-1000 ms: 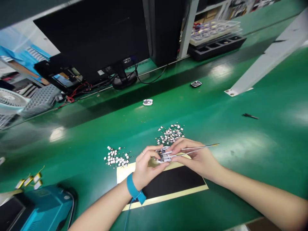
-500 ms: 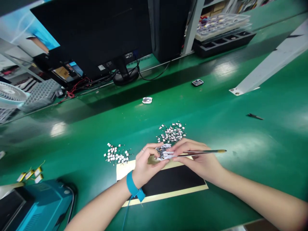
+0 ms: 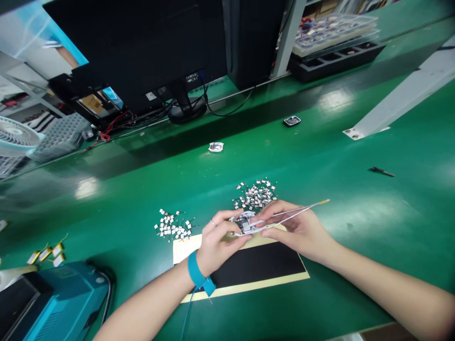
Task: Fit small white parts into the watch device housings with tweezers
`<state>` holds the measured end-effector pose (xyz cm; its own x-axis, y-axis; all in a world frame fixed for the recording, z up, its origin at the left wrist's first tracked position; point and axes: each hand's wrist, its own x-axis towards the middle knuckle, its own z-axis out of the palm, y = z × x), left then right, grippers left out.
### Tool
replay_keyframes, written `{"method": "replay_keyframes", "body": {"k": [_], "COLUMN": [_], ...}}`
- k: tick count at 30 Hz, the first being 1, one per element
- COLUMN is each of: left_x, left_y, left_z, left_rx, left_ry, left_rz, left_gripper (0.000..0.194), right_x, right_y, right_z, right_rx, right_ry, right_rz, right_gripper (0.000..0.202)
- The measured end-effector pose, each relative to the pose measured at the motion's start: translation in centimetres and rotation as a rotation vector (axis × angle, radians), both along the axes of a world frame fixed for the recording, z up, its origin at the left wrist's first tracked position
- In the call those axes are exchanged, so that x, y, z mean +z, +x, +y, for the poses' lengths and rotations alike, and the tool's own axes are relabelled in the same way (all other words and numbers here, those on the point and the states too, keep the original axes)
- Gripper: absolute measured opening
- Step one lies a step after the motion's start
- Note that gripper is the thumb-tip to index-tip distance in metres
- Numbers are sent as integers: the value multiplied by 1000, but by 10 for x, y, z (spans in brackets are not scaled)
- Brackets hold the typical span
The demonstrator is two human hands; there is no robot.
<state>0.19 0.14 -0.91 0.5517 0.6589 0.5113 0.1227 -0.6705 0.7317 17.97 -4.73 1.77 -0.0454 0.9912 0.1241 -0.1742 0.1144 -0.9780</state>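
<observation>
White circuit housing point(image 3: 245, 224), held over the twelve o'clock edge of the black mat point(image 3: 263, 265), appears light, rigid and internally fragile, best taken by its rim, where the left hand point(image 3: 217, 237) pinches it while the right hand point(image 3: 302, 231) grips tweezers point(image 3: 295, 216) from three o'clock.

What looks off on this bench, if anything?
Nothing obviously broken. Slightly untidy: two piles of small white parts lie loose on the green bench, strewn at the edges rather than in a tray.
</observation>
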Motion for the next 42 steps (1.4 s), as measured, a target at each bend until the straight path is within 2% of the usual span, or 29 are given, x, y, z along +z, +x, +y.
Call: {"method": "replay_keyframes", "body": {"k": [7,12,15,19,23,31,42], "left_x": [-1,-1,-1,-1,-1,0,0], "left_y": [1,2,2,2,0,0,1], "left_z": [1,2,2,2,1,2,2], "left_rx": [-26,-54,-64,-72,-27,-14,-5], "left_ry": [5,14,16,15,-11,-7,-14], "left_rz": [-22,-57,-57,-74,-81,-97,-94], "left_gripper": [16,14,12,12,16,20,20], "right_x": [-4,-8,-9,-6,-2,-4,-3], "right_y": [-3,-6,-8,-8,-6,0,0], "right_z": [-4,-8,-8,-9,-9,-7,-8], "right_rx": [-73,-133,-145,-124,-81,-22,7], "right_ry": [106,160,131,90,130,289,366], "right_rz": [-158,-164,-131,-46,-8,-195,-233], "right_gripper": [12,13,15,18,21,20,24]}}
